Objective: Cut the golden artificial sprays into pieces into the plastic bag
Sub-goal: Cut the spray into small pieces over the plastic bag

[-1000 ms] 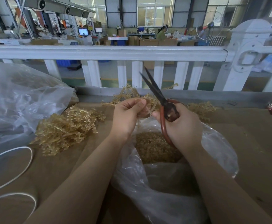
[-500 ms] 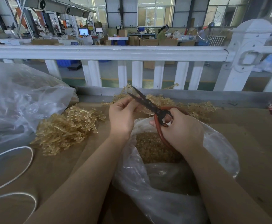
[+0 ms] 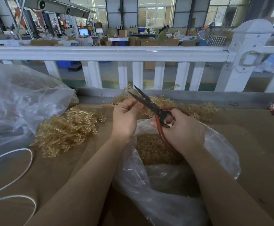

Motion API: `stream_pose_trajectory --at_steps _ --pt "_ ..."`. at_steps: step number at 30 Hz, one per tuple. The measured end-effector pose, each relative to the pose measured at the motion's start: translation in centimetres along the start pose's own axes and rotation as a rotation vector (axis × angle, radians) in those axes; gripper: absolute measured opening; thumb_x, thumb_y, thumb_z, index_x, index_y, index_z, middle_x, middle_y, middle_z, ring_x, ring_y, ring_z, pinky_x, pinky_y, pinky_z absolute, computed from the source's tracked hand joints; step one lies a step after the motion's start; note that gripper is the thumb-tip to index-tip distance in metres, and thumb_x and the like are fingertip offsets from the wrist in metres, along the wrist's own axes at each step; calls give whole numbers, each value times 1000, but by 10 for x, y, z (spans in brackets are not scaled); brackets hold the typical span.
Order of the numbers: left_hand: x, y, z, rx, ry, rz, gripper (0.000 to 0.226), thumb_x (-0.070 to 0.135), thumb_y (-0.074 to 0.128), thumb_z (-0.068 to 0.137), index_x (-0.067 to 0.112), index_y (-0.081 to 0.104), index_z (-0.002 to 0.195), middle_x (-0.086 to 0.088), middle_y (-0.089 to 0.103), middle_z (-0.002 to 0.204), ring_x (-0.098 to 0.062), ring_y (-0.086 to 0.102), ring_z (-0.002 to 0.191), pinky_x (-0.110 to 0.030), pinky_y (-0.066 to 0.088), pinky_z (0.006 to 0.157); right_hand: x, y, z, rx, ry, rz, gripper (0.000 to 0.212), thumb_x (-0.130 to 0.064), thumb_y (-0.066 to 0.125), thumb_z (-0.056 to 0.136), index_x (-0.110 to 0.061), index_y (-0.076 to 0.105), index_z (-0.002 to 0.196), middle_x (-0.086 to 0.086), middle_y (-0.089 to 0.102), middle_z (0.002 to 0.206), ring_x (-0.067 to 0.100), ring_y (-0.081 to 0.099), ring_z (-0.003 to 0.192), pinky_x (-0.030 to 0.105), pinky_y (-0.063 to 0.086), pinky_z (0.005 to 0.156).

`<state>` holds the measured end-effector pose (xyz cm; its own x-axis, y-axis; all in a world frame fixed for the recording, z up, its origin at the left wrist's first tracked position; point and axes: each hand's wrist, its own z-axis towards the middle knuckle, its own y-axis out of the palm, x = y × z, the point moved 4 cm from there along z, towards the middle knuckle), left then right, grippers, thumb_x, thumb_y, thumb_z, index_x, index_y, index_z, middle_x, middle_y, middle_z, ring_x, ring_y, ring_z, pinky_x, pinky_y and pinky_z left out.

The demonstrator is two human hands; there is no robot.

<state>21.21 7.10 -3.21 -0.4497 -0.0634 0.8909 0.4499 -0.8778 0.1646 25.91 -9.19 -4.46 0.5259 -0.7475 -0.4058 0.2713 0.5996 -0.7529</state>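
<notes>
Brown worktop: our left hand [image 3: 124, 119] pinches a spray [image 3: 138, 106] above the plastic bag [image 3: 221, 154] so cuttings drop in; right hand [image 3: 184, 133] grips open scissors [image 3: 149, 104].

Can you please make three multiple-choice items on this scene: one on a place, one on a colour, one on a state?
1. Where does the loose pile of golden sprays lie?
A. left of the left hand
B. inside the plastic bag
C. on the white railing

2. What colour are the handles of the scissors?
A. blue
B. reddish
C. white

3. How are the scissor blades?
A. closed
B. parted
C. hidden

Answers: 1 A, the pile sits on the tabletop beside that hand; 2 B, the loops in the right hand are reddish; 3 B, the tips stand apart.
</notes>
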Motion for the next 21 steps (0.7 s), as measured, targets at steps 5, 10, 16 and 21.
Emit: stream_pose_trajectory --at_steps 5,10,16,21 --pt "0 0 1 -15 9 -14 24 -1 55 96 12 74 88 -2 68 78 -13 62 75 -23 51 72 1 2 0 8 2 61 63 -99 32 63 -44 47 92 -31 44 74 -4 43 68 13 26 53" --pt "0 0 0 -20 15 -47 20 1 56 96 10 73 90 -7 67 83 -17 59 78 -29 51 77 2 4 -1 7 14 110 67 -103 30 60 -46 47 89 -34 42 69 -9 41 64 14 31 53" --pt "1 1 1 -46 31 -72 15 0 55 96 0 70 96 -2 66 77 -9 58 71 -23 49 73 3 7 -1 -21 10 127 69 -101 35 62 -44 54 94 -30 51 72 -9 46 67 14 33 55" --pt "1 1 1 -50 37 -83 16 1 56 96 -7 69 101 1 66 74 -8 59 69 -23 49 73 3 7 -1 -47 18 177 86 -102 32 60 -39 63 109 -24 61 84 0 55 77 14 33 57"
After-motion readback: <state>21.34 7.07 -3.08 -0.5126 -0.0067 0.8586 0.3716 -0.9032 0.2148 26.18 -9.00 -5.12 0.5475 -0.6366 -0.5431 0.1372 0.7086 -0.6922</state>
